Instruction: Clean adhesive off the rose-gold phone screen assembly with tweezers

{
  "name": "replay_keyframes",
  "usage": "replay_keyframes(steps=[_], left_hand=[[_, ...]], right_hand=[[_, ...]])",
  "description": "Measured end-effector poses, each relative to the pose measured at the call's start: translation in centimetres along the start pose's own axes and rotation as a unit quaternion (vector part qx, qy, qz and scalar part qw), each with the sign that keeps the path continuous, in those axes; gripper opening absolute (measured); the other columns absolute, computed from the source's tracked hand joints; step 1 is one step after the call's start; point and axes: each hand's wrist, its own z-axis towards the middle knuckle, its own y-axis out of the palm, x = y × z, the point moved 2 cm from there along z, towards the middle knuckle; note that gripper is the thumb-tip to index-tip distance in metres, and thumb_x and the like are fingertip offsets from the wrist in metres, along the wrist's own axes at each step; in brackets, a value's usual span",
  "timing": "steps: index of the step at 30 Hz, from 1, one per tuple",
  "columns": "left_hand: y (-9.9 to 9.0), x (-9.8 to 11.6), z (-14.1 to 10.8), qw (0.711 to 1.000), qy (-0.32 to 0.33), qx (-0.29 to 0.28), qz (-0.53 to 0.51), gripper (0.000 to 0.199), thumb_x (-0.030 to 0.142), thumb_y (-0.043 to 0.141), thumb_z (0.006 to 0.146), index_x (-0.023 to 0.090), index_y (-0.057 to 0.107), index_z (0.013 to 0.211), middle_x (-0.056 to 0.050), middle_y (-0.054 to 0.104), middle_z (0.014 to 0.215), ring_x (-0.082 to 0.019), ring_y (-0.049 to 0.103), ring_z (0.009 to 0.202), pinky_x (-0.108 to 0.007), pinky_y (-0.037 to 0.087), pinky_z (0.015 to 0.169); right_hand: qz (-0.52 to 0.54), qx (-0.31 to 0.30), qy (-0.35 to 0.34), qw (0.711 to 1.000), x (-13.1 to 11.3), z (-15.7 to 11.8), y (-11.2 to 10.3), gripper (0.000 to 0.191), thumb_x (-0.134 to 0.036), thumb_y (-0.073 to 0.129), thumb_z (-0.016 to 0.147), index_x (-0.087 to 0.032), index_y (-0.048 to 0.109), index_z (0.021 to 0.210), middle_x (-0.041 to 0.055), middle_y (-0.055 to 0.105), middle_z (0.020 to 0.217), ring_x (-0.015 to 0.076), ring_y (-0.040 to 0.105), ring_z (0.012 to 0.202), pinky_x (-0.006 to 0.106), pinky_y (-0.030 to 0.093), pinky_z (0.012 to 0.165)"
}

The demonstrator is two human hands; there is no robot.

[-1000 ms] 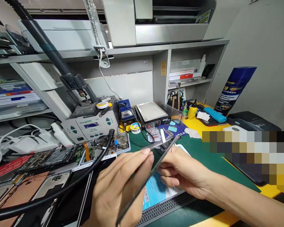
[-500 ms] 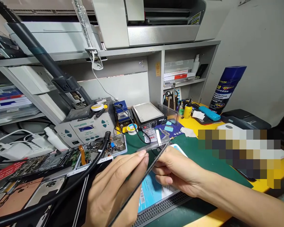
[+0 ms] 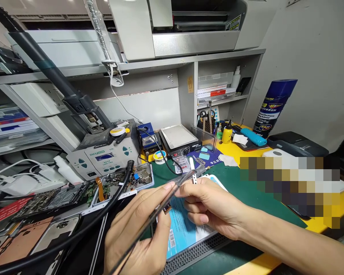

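Observation:
A thin dark phone screen [image 3: 141, 233] is seen almost edge-on, slanting up and away, with a small flex connector [image 3: 167, 208] showing at its underside. My left hand [image 3: 134, 229] grips it, fingers along the far side and thumb beneath. Near the upper end, my right hand [image 3: 206, 198] has thumb and index finger pinched at the screen's edge, the other fingers curled in. Just beyond those fingertips is a narrow metal strip with holes [image 3: 194, 178]; whether it is held cannot be made out. Below both hands lies a blue-and-white printed package [image 3: 180, 233].
A thick black hose [image 3: 103, 217] crosses the left side over phone parts. A tray of circuit boards [image 3: 145, 177], a grey soldering station [image 3: 103, 158] and a flat heating plate [image 3: 179, 136] stand behind. A blue spray can [image 3: 271, 109] stands at right.
The screen has tilted, its upper end moving left and down, and its connector has come into view. My left thumb has moved down and my right fingertips have shifted left.

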Motion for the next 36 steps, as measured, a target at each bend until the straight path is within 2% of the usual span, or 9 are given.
replay_keyframes(steps=[3,6,8,12,16,21,28,33,36], left_hand=[[-0.1,-0.1,-0.1,1.0,0.006,-0.004,-0.01,0.032,0.01,0.055,0.09,0.023,0.073,0.113,-0.005,0.08,0.093,-0.025,0.077,0.085,-0.034,0.062,0.077],[0.2,-0.2,-0.7,0.999,0.031,-0.006,-0.026,0.04,0.004,0.057,0.088,0.025,0.07,0.12,-0.003,0.08,0.103,-0.022,0.077,0.089,-0.032,0.06,0.085],[0.5,-0.3,-1.1,0.999,0.025,0.005,-0.031,0.044,0.003,0.06,0.087,0.026,0.068,0.123,-0.002,0.079,0.106,-0.02,0.076,0.089,-0.031,0.059,0.089],[0.7,-0.6,-1.7,0.999,-0.004,-0.008,-0.05,0.04,0.01,0.065,0.088,0.025,0.067,0.125,-0.003,0.078,0.109,-0.021,0.075,0.091,-0.032,0.058,0.092],[0.5,-0.4,-1.5,0.999,0.016,-0.017,-0.048,0.041,0.013,0.065,0.089,0.026,0.066,0.128,-0.003,0.077,0.113,-0.022,0.075,0.094,-0.034,0.057,0.095],[0.6,0.0,-1.1,0.998,0.043,-0.01,-0.038,0.042,0.012,0.06,0.09,0.026,0.066,0.129,-0.003,0.078,0.109,-0.021,0.075,0.09,-0.034,0.057,0.094],[0.8,0.1,-0.9,0.998,0.069,0.004,-0.009,0.044,0.005,0.065,0.086,0.024,0.065,0.126,-0.002,0.078,0.109,-0.02,0.075,0.093,-0.03,0.057,0.092],[0.8,-0.3,-0.2,0.998,0.029,-0.002,-0.048,0.038,0.004,0.063,0.086,0.019,0.063,0.121,-0.004,0.077,0.105,-0.017,0.074,0.096,-0.026,0.058,0.09],[0.8,-0.3,0.0,0.999,0.009,-0.003,-0.041,0.022,0.01,0.059,0.089,0.019,0.064,0.108,-0.004,0.077,0.094,-0.017,0.075,0.087,-0.025,0.06,0.081]], right_hand=[[0.0,-0.003,0.001,1.0,-0.1,-0.1,0.1,0.028,-0.016,0.07,0.075,-0.019,0.046,0.062,-0.0101,0.025,0.051,0.0052,0.014,0.046,0.017,0.018,0.037],[0.01,-0.01,0.008,1.0,0.0,0.0,-0.1,0.03,-0.015,0.073,0.072,-0.019,0.045,0.062,-0.0107,0.024,0.052,0.0047,0.012,0.046,0.017,0.015,0.037],[0.018,-0.008,0.011,1.0,0.1,0.1,-0.2,0.026,-0.016,0.075,0.069,-0.018,0.049,0.066,-0.0113,0.022,0.053,0.0046,0.01,0.047,0.016,0.013,0.037],[0.025,0.005,0.007,1.0,0.3,0.3,-0.4,0.026,-0.018,0.077,0.062,-0.017,0.052,0.07,-0.0113,0.024,0.055,0.0042,0.011,0.049,0.017,0.012,0.038],[0.025,0.01,0.007,1.0,0.2,0.3,-0.2,0.028,-0.017,0.076,0.059,-0.018,0.049,0.066,-0.0107,0.026,0.054,0.0037,0.012,0.048,0.018,0.011,0.039],[0.026,0.018,0.003,0.999,0.3,0.4,-0.3,0.023,-0.016,0.071,0.058,-0.018,0.049,0.064,-0.0095,0.029,0.054,0.0043,0.014,0.049,0.019,0.012,0.039],[0.03,0.034,-0.005,0.999,0.4,0.5,-0.3,0.012,-0.011,0.067,0.061,-0.016,0.056,0.066,-0.0089,0.03,0.053,0.0045,0.016,0.048,0.017,0.016,0.039],[0.029,0.028,-0.001,0.999,0.1,0.4,-0.3,0.016,-0.01,0.067,0.07,-0.016,0.054,0.062,-0.0102,0.025,0.05,0.0045,0.015,0.045,0.017,0.017,0.037],[0.03,0.021,0.002,0.999,0.2,0.5,-0.3,0.007,-0.011,0.068,0.075,-0.014,0.063,0.072,-0.0105,0.025,0.05,0.005,0.016,0.045,0.016,0.019,0.037]])
